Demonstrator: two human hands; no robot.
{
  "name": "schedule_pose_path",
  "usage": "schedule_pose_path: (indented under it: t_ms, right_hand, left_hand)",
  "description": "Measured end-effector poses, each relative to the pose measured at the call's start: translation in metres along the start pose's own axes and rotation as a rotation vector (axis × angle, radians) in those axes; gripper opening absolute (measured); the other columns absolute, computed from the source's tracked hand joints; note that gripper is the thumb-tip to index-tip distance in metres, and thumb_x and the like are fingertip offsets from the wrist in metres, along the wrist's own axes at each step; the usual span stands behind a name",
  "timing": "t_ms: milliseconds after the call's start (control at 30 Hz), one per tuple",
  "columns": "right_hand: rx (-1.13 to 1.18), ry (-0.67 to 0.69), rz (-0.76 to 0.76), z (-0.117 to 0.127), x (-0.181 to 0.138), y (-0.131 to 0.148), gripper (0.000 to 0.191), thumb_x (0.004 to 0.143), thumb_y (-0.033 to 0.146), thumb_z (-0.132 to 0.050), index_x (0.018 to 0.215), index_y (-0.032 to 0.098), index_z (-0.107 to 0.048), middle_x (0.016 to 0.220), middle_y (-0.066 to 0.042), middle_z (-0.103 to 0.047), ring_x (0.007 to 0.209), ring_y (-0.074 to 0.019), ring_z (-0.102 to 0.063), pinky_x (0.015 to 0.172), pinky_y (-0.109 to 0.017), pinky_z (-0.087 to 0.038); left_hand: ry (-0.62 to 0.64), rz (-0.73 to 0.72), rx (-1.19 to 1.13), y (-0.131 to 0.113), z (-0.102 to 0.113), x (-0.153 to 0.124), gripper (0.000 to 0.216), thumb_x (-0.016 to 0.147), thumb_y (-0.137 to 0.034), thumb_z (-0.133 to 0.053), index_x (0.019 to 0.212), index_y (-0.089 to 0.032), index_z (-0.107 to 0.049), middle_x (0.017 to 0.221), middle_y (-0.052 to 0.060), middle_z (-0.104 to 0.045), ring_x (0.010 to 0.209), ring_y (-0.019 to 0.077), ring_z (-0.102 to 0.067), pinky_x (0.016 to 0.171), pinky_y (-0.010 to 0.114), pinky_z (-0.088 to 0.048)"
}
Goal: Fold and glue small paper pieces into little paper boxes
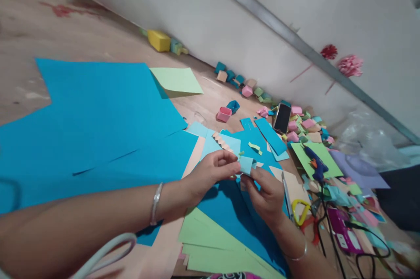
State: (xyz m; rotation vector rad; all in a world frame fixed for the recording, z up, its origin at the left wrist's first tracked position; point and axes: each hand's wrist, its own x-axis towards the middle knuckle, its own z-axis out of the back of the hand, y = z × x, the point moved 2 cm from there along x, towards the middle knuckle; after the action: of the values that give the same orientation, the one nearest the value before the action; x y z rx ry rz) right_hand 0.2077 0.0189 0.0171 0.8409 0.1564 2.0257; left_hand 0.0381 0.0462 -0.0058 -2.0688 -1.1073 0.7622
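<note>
Between my two hands is a small light-blue folded paper box [246, 165], held above the blue sheets. My left hand [213, 169] pinches its left side with thumb and fingers. From the lower right, the fingers of my right hand [265, 191] close on its other edge. Just beyond my left hand lies a zigzag-folded peach paper strip [222, 142]. A small curled pale-green strip [255, 148] rests on blue paper behind the box. Farther back stand a pink paper box [224, 114] and a blue paper box [233, 106], both with open tops.
Large blue sheets [108, 108] spread to the left, with green sheets [216, 244] near me. On the right are a glue gun [315, 163], yellow-handled scissors [300, 212], a purple power strip [344, 231] with cables, a phone [282, 117] and piled paper pieces. A wall [183, 8] borders the back.
</note>
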Motion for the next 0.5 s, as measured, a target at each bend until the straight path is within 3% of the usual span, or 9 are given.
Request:
schedule_pose_path:
  t_ms: [100, 200, 267, 400, 500]
  right_hand:
    - [-0.008, 0.009, 0.094, -0.003, 0.004, 0.003, 0.019, 0.092, 0.02, -0.053, 0.101, 0.021, -0.07, 0.066, -0.002, -0.065, 0.06, -0.0148, -0.059, 0.056, -0.026, -0.044]
    - [-0.041, 0.012, 0.168, -0.005, 0.008, 0.006, 0.018, 0.093, 0.021, -0.052, 0.102, 0.02, -0.068, 0.067, -0.003, -0.065, 0.061, -0.0155, -0.059, 0.056, -0.027, -0.042]
    - [-0.03, 0.014, 0.208, -0.002, 0.01, 0.011, 0.019, 0.093, 0.023, -0.052, 0.105, 0.019, -0.066, 0.068, -0.003, -0.066, 0.061, -0.0156, -0.06, 0.058, -0.027, -0.043]
    - [-0.012, -0.033, 0.24, 0.021, 0.015, 0.018, 0.024, 0.093, 0.022, -0.052, 0.113, 0.019, -0.065, 0.075, -0.003, -0.071, 0.065, -0.0147, -0.063, 0.063, -0.027, -0.046]
    - [-0.174, -0.061, 0.049, 0.056, 0.022, -0.002, 0.024, 0.093, 0.028, -0.052, 0.106, 0.025, -0.071, 0.087, -0.003, -0.075, 0.078, -0.0153, -0.067, 0.073, -0.028, -0.05]
  left_hand:
    - [0.01, 0.092, -0.071, 0.0, 0.002, 0.0, 0.043, 0.069, -0.03, -0.081, 0.106, -0.02, -0.061, 0.078, 0.0, -0.062, 0.07, 0.012, -0.058, 0.065, 0.023, -0.045]
    - [-0.002, 0.125, -0.049, -0.004, 0.004, -0.001, 0.056, 0.067, -0.026, -0.083, 0.118, -0.019, -0.061, 0.073, -0.002, -0.059, 0.058, 0.0077, -0.049, 0.05, 0.018, -0.034]
    - [-0.004, 0.137, -0.037, -0.009, 0.004, -0.001, 0.06, 0.067, -0.027, -0.084, 0.121, -0.019, -0.06, 0.074, -0.002, -0.059, 0.061, 0.0087, -0.053, 0.052, 0.018, -0.037]
    - [-0.033, 0.159, -0.007, -0.019, 0.005, 0.0, 0.064, 0.066, -0.029, -0.085, 0.124, -0.019, -0.06, 0.08, 0.001, -0.065, 0.076, 0.0148, -0.061, 0.076, 0.026, -0.049]
    - [-0.026, 0.157, 0.018, -0.023, 0.008, 0.004, 0.061, 0.066, -0.025, -0.085, 0.122, -0.018, -0.063, 0.078, 0.001, -0.065, 0.076, 0.0151, -0.061, 0.075, 0.025, -0.049]
